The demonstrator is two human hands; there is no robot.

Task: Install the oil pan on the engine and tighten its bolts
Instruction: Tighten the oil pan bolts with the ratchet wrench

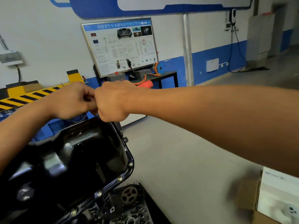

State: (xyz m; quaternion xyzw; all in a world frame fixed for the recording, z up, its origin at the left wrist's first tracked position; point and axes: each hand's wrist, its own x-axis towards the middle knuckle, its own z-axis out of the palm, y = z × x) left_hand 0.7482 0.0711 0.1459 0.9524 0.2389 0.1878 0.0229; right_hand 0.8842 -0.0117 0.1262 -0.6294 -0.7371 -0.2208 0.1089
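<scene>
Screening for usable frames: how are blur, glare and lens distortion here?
Head view: the cardboard box lower right is smeared by blur; the glossy oil pan carries white glare patches, yet its flange bolts read clearly; wide-angle stretch enlarges the right forearm; left hand and right hand are sharp, their contents hidden.

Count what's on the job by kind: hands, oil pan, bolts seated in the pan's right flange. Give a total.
hands: 2, left hand and right hand, knuckles together above the pan's far end
oil pan: 1
bolts in the right flange: 4, the others at
Total: 7
</scene>
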